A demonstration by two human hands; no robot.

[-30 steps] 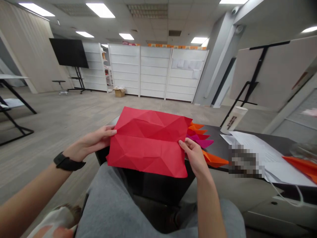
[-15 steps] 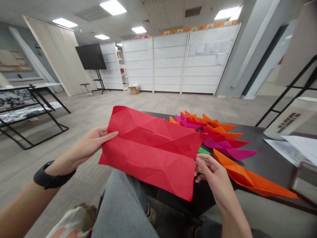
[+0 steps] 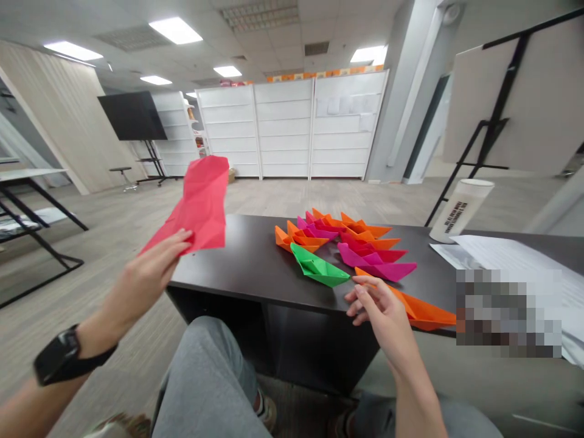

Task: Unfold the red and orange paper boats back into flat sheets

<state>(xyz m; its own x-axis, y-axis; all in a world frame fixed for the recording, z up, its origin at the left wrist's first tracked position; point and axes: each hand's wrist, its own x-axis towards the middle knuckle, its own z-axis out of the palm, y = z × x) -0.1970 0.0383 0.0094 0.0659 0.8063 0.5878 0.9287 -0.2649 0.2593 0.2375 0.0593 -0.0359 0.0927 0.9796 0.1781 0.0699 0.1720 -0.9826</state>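
Observation:
My left hand point(image 3: 152, 267) grips a creased sheet of red paper point(image 3: 205, 204), held up past the table's left end and seen at a slant. Over the table's front edge, my right hand point(image 3: 376, 304) is empty, its fingers loosely bent and apart. Just beyond those fingers lies a green paper boat point(image 3: 319, 264). An orange paper boat point(image 3: 422, 307), long and narrow, is partly hidden behind the right hand. Farther back, several folded paper boats in orange, red and magenta stand close together, among them a magenta boat point(image 3: 378, 261) and a smaller orange boat point(image 3: 298, 238).
The dark table point(image 3: 237, 261) spans the front. On its right are a white cup point(image 3: 460, 210) with printed lettering, loose paper sheets point(image 3: 520, 261) and a blurred-out patch. Behind stand a whiteboard stand point(image 3: 483, 134), a screen point(image 3: 132, 115) and white shelving panels point(image 3: 283, 128).
My right hand has let go of the red paper. The left hand has carried the sheet up and left, uncovering the green boat and table. The view has turned right.

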